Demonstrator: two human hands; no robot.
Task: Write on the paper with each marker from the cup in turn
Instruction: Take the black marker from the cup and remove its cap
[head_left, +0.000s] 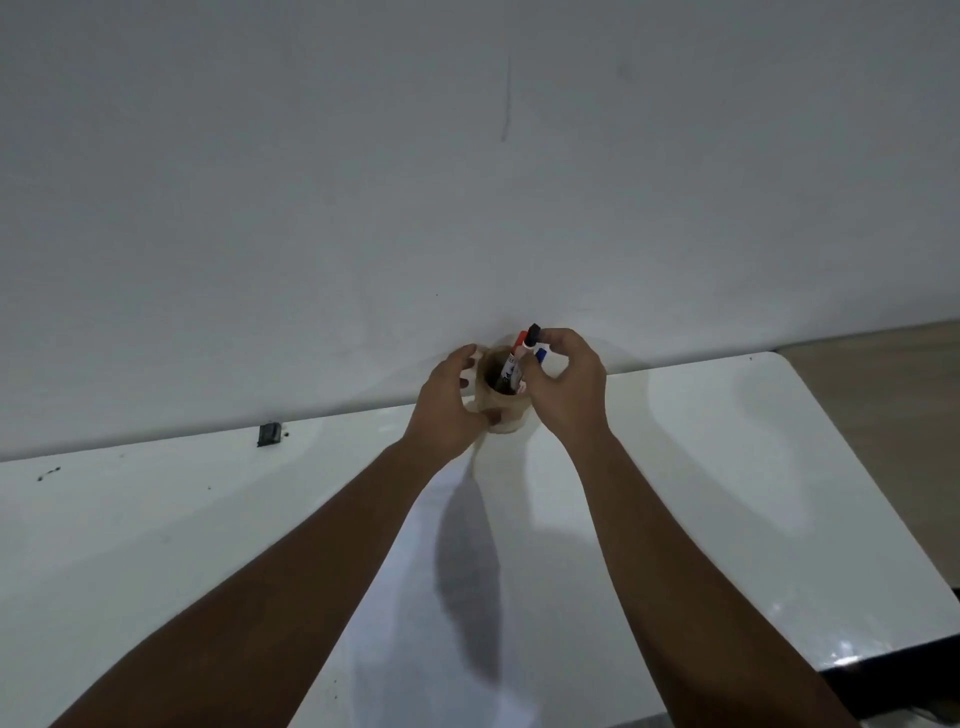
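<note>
A tan paper cup (503, 410) stands at the far edge of the white table, against the wall. My left hand (451, 400) wraps around the cup's left side. Three markers stand in it: a black-capped marker (532, 335), a red-capped marker (518, 343) and a blue-capped marker (541, 356). My right hand (569, 387) pinches the black-capped marker just below its cap, with the marker's lower end still inside the cup. A white sheet of paper (415, 623) lies on the table between my forearms, partly under their shadow.
The white table (753, 467) ends at the right with a rounded corner; brown floor lies beyond it. A small dark clip-like object (269, 434) sits at the table's far edge to the left. A plain white wall (467, 182) rises right behind the cup.
</note>
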